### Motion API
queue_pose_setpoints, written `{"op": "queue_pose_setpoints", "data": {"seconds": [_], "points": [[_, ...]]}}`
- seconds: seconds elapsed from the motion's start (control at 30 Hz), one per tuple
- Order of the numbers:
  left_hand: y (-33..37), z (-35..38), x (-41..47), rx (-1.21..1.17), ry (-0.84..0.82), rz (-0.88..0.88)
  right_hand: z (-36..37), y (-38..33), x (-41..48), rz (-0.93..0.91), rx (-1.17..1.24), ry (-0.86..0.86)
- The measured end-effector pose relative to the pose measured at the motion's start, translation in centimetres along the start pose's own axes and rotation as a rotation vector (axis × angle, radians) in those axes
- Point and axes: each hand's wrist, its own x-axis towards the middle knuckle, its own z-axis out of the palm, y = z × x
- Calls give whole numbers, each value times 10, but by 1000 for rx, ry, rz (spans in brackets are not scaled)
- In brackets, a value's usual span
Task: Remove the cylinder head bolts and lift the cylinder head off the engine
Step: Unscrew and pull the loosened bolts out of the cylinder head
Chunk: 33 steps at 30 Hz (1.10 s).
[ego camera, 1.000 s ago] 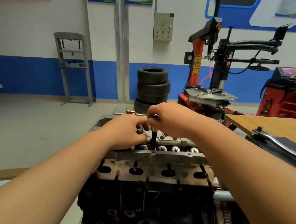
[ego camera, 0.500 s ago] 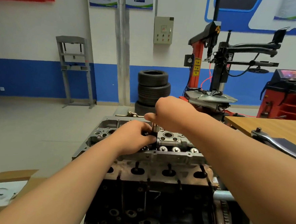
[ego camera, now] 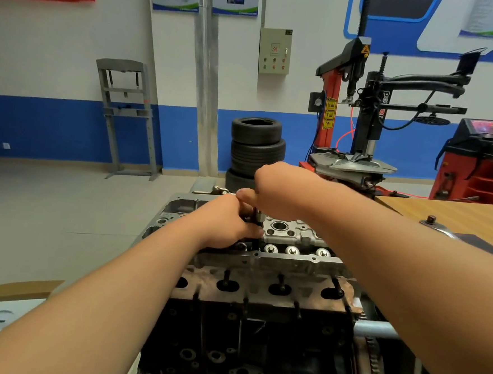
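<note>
Engine (ego camera: 246,341) sat on its stand dead ahead, block black and oily, head (ego camera: 291,239) seated on top in bare cast alloy. Head looked heavy, rigid and probably greasy; judged a two-hand lift from the ends or under the side flanges, straight up, keeping fingers off the gasket face, which would mark easily. Bolt (ego camera: 257,219) stood upright, a dark shank partly out of its hole near the head's middle; steel, stiff, likely oily, best gripped at the top and pulled along its axis. Left hand (ego camera: 228,223) was curled closed low around the shank at the head surface. Right hand (ego camera: 280,189) was fisted just above, thumb out, closed on the top of the bolt or a tool there; couldn't tell which. Cardboard box (ego camera: 19,290) stood at lower left, flap open, with something white inside that I couldn't make out.
</note>
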Motion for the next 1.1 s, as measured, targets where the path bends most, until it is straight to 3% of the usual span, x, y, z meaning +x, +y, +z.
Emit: {"op": "queue_pose_setpoints", "data": {"seconds": [0.1,0.23,0.33,0.47,0.57,0.73,0.83,0.97,1.1], "points": [[1,3,0,35,58,-7,3,-6,5,54,-35,-27],[2,12,-3,57,179,-6,-8,-6,-1,-130,-100,-112],[-1,13,-6,-43,107,14,-14,0,-9,-200,-53,-154],[-4,13,-8,-114,87,26,-4,0,-6,-78,75,-21],[-3,17,-8,-147,158,-13,0,-3,1,-1,-21,13],[-4,17,-9,-153,184,1,-12,-2,0,-188,-132,-91],[-7,16,-10,-136,122,31,-17,5,-5,-210,-12,-133],[-5,17,-7,-173,175,-7,-6,7,-3,-122,247,-60],[-5,21,-6,-165,197,-13,1,6,2,-38,5,-2]]}}
